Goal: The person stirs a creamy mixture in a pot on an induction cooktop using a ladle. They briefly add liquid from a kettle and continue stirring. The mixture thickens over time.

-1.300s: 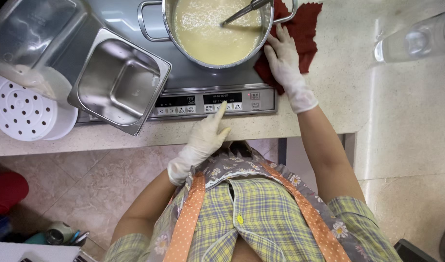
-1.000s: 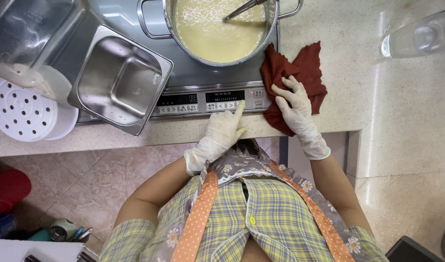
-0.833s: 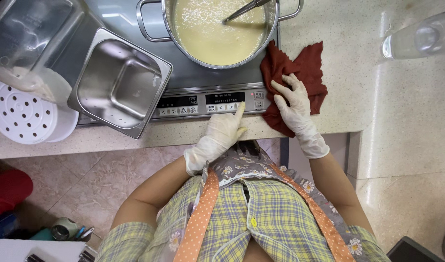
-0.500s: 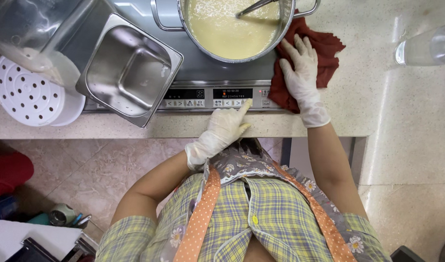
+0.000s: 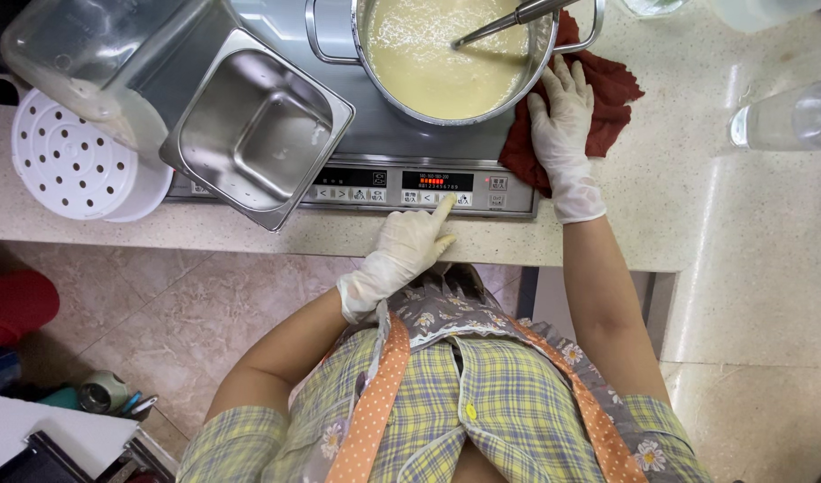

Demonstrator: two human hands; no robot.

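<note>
A: From the head view, what is the left hand (image 5: pixel 408 255) doing?

B: Wearing a thin white glove, it is stretching its index finger out to the glossy black control panel (image 5: pixel 401 190) of the flat steel cooktop (image 5: pixel 388 143); the other fingers are curling in, gripping nothing. The tip seems to be touching a button, though I cannot tell for sure.

A: And the right hand (image 5: pixel 562 134)?

B: Also gloved, it is lying flat with fingers spread on the rumpled dark red cloth (image 5: pixel 607 98), just right of the round steel pot (image 5: pixel 459 54). It is holding nothing.

A: What else is sitting around the pot?

B: A thick, pale yellow mixture is filling it, with a metal utensil (image 5: pixel 504 22) leaning inside. Left of the pot, a rectangular steel pan (image 5: pixel 258 130) is sitting tilted; farther left, a round white perforated disc (image 5: pixel 70 161).
</note>
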